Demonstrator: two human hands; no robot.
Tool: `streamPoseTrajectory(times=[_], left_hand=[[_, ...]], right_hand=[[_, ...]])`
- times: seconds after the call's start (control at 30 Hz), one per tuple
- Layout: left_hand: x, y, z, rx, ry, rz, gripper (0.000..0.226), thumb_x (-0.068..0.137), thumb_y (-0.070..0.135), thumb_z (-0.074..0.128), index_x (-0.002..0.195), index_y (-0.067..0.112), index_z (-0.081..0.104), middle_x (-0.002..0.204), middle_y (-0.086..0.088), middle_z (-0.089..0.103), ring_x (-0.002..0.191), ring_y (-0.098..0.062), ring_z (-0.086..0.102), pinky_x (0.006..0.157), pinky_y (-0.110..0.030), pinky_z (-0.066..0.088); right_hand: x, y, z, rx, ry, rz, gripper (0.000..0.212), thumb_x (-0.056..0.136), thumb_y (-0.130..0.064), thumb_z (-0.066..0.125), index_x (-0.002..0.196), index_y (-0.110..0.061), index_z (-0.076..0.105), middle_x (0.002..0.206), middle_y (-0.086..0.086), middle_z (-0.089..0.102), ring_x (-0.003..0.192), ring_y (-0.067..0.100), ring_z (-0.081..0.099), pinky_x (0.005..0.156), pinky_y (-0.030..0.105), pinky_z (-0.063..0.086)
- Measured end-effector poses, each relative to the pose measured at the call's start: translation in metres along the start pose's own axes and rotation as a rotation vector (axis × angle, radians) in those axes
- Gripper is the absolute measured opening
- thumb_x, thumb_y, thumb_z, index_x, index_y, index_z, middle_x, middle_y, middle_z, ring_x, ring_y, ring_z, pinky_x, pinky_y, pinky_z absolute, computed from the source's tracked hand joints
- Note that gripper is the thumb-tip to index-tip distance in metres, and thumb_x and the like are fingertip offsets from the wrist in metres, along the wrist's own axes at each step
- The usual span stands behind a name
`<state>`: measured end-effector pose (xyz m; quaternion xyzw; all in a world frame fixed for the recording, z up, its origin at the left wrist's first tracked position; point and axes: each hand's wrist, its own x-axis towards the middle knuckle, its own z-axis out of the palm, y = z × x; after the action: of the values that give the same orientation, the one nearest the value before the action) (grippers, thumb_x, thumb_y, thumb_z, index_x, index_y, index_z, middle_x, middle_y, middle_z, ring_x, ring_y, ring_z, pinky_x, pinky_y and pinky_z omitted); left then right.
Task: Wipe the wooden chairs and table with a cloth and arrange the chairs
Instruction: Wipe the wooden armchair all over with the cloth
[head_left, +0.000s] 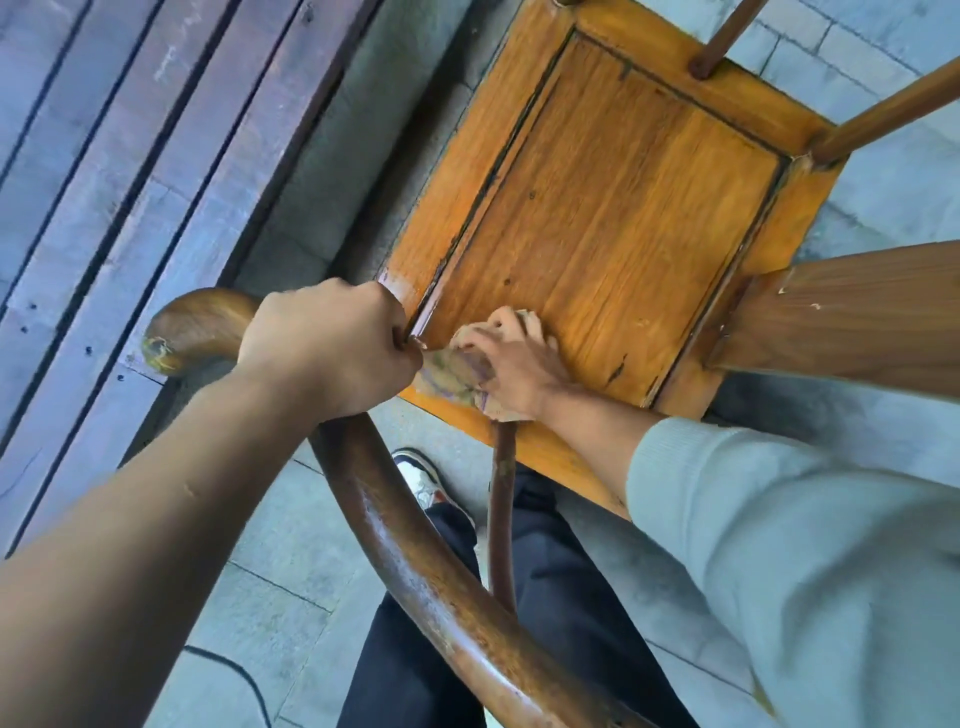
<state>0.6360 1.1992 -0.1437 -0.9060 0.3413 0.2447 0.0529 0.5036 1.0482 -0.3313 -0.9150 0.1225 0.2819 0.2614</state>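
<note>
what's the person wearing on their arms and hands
The left hand and its forearm are bare, with no sleeve in view. The right hand is also bare, but that arm has a light grey-green knit sleeve pushed up the forearm. No gloves, watch or rings show.

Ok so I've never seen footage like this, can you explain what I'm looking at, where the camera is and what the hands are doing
There is no machine here, only a person. The one picture comes from a camera worn on the head, looking down at the hands. The left hand grips the curved armrest of a wooden chair. The right hand presses a cloth onto the near corner of the chair's seat. Below are dark trousers, a shoe and a stone floor.
</note>
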Motion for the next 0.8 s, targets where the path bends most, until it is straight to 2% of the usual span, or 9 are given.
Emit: streamPoseTrajectory(times=[0.1,0.17,0.33,0.43,0.5,0.57,0.67,0.73,0.8], left_hand=[[0.001,-0.004,-0.001,0.025,0.002,-0.017,0.028,0.081,0.049,0.059,0.073,0.022,0.062,0.064,0.002,0.055,0.066,-0.029,0.058,0.056,-0.027,0.032],[0.003,-0.004,-0.002,0.036,-0.013,-0.028,0.026,0.079,0.046,0.061,0.073,0.021,0.063,0.065,0.0,0.057,0.067,-0.03,0.059,0.056,-0.027,0.031],[-0.006,0.001,-0.001,0.062,-0.08,-0.129,0.029,0.082,0.043,0.063,0.075,0.015,0.063,0.064,-0.001,0.054,0.06,-0.028,0.054,0.066,-0.031,0.036],[0.01,0.01,-0.007,0.061,-0.098,-0.128,0.032,0.089,0.045,0.056,0.078,0.015,0.059,0.065,-0.001,0.047,0.056,-0.024,0.044,0.072,-0.035,0.034],[0.024,0.029,-0.004,-0.051,-0.162,-0.041,0.031,0.089,0.041,0.051,0.074,0.014,0.051,0.071,-0.005,0.049,0.065,-0.032,0.049,0.069,-0.035,0.038],[0.033,0.057,0.005,-0.108,-0.213,0.125,0.027,0.09,0.038,0.048,0.076,0.015,0.049,0.081,-0.01,0.056,0.076,-0.038,0.055,0.065,-0.035,0.041],[0.041,0.091,0.024,-0.081,-0.257,0.375,0.023,0.091,0.034,0.048,0.1,0.014,0.059,0.105,-0.012,0.061,0.096,-0.038,0.06,0.07,-0.037,0.044],[0.054,0.102,0.038,-0.078,-0.316,0.401,0.03,0.093,0.03,0.049,0.116,0.013,0.055,0.117,-0.012,0.055,0.11,-0.037,0.055,0.08,-0.041,0.046],[0.063,0.103,0.056,-0.036,-0.382,0.361,0.041,0.093,0.028,0.049,0.131,0.012,0.046,0.126,-0.013,0.048,0.122,-0.036,0.045,0.093,-0.045,0.046]], right_hand=[[-0.012,0.036,-0.013,0.1,0.178,0.303,0.051,0.088,-0.032,0.076,0.124,-0.049,0.043,0.133,-0.001,0.028,0.121,0.032,0.032,0.096,0.052,0.044],[-0.039,0.058,-0.01,0.103,0.106,0.372,0.051,0.09,-0.032,0.075,0.125,-0.045,0.041,0.132,0.001,0.027,0.122,0.034,0.032,0.099,0.053,0.046],[-0.122,0.049,0.038,-0.277,-0.347,-0.04,0.038,0.087,-0.026,0.07,0.117,-0.035,0.047,0.128,0.005,0.023,0.122,0.036,0.027,0.097,0.054,0.04],[-0.114,0.045,0.032,-0.296,-0.299,-0.089,0.042,0.086,-0.01,0.066,0.11,-0.037,0.045,0.12,0.001,0.018,0.123,0.038,0.03,0.094,0.057,0.036],[-0.108,0.059,0.018,-0.232,-0.282,-0.095,0.05,0.082,-0.013,0.073,0.107,-0.039,0.039,0.116,-0.003,0.021,0.116,0.031,0.033,0.085,0.049,0.044],[-0.106,0.077,0.007,-0.188,-0.286,-0.1,0.059,0.076,-0.009,0.077,0.11,-0.037,0.038,0.119,-0.003,0.024,0.108,0.023,0.029,0.074,0.041,0.042],[-0.101,0.103,-0.012,-0.049,-0.11,0.222,0.052,0.083,-0.012,0.071,0.117,-0.036,0.04,0.123,-0.002,0.023,0.11,0.026,0.03,0.085,0.045,0.047],[-0.096,0.121,-0.026,0.11,0.027,0.525,0.049,0.088,-0.016,0.068,0.122,-0.039,0.041,0.13,0.003,0.024,0.115,0.032,0.032,0.097,0.051,0.047],[-0.093,0.123,-0.028,0.275,0.148,0.773,0.053,0.089,-0.02,0.068,0.127,-0.041,0.038,0.137,0.005,0.025,0.121,0.037,0.034,0.098,0.052,0.047]])
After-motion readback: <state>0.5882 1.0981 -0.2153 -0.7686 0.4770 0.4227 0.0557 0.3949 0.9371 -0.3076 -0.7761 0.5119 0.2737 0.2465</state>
